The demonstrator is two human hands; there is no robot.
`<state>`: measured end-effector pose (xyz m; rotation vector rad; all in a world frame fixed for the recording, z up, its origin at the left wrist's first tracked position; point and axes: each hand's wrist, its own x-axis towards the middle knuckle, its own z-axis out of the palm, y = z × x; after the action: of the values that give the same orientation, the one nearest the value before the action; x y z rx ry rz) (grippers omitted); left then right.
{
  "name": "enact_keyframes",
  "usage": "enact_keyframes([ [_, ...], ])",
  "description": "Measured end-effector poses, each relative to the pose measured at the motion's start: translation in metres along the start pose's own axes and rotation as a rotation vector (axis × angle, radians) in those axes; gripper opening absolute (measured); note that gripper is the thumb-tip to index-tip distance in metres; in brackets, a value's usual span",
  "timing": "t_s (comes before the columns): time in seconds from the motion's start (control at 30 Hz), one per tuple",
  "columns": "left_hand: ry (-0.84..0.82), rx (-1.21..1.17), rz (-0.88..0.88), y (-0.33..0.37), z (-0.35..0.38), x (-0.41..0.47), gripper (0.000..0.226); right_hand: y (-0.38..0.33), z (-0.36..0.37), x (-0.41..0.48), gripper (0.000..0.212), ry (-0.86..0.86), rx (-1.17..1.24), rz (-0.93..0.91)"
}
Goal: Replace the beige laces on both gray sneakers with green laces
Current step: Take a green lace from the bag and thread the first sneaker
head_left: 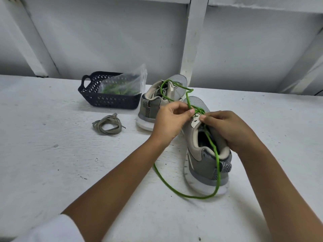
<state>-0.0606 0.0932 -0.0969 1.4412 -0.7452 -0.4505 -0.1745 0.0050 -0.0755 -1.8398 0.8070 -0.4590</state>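
In the head view, the left hand (170, 119) and right hand (227, 130) are meeting over the upper eyelets of the near sneaker (206, 161). The left fingers (191, 111) are pinching the green lace (217, 165) just above the tongue, and the right fingers (202, 117) seem to be pinching it right beside them, with the rest of that hand curling against the shoe's collar.

One long run of the lace is trailing back from the right fingers, through the shoe's opening, over the heel and onto the table (52, 154). Another is looping away beyond the left fingers over the far sneaker (157, 105).

The threading is probably going best if the right hand is steadying the eyelet row while the left is feeding the tip straight through. Each crossing should be drawn snug, and both tails checked for even length before moving up.

The slack loop beyond the fingers is at risk of snagging on the far sneaker.

A removed beige lace (107, 125) is lying coiled well to the left of the fingers, near a basket (104, 100) holding a bag (125, 82) of green laces.
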Motion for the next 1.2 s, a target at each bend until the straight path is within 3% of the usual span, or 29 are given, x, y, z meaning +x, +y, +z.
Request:
enact_keyframes([
  [0.17, -0.003, 0.044, 0.008, -0.001, 0.004, 0.000, 0.020, -0.002, 0.000, -0.002, 0.018, -0.011, 0.018, 0.016],
  [0.33, 0.034, 0.277, 0.135, -0.001, 0.005, -0.003, 0.004, -0.003, 0.003, -0.004, 0.027, 0.055, -0.066, 0.021],
  [0.4, 0.071, 0.418, 0.235, -0.001, 0.003, -0.005, 0.015, -0.005, 0.003, -0.007, 0.025, 0.051, -0.126, -0.009],
  [0.5, -0.009, 0.525, 0.303, 0.003, 0.003, -0.015, 0.034, -0.006, 0.002, -0.010, 0.033, -0.014, -0.211, -0.103],
  [0.63, -0.092, 0.648, 0.287, 0.000, 0.003, -0.025, 0.034, -0.002, 0.002, -0.005, 0.019, 0.031, -0.250, -0.105],
  [0.87, 0.040, 0.592, 0.190, -0.004, 0.015, -0.034, 0.030, -0.010, -0.018, -0.010, 0.017, 0.074, -0.479, -0.211],
  [0.93, 0.062, 0.585, 0.174, -0.005, 0.015, -0.034, 0.036, -0.011, -0.029, -0.015, 0.019, 0.115, -0.372, -0.189],
  [1.03, 0.087, 0.567, 0.151, -0.004, 0.017, -0.037, 0.040, -0.011, -0.037, -0.020, 0.022, 0.131, -0.006, -0.141],
  [1.2, 0.121, 0.521, 0.154, -0.008, 0.017, -0.040, 0.025, -0.017, -0.028, -0.027, 0.031, -0.094, 0.672, -0.122],
])
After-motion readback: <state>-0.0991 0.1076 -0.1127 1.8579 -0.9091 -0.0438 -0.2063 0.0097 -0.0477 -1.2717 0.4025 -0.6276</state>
